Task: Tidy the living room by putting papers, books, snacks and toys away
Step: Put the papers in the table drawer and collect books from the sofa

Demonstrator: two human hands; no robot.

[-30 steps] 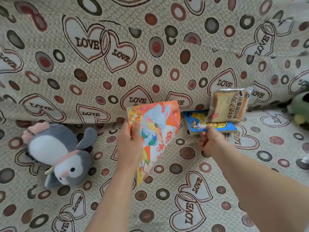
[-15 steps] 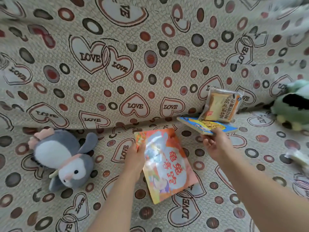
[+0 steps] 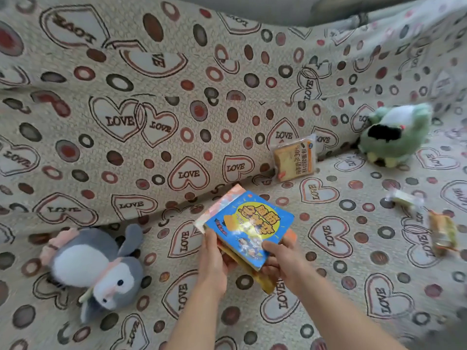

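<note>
Blue book (image 3: 249, 229) stacked, both hands gripping edges

Bare sofa cover (image 3: 341, 248) between bread pack (image 3: 294, 157) (upright) and wrappers (image 3: 441, 232)

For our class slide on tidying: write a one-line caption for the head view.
Both hands, left hand and right hand, hold a blue book stacked on an orange book above the sofa.

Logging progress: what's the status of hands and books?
Left hand and right hand both grip stacked books, blue one on top. Nothing blocking.
</note>
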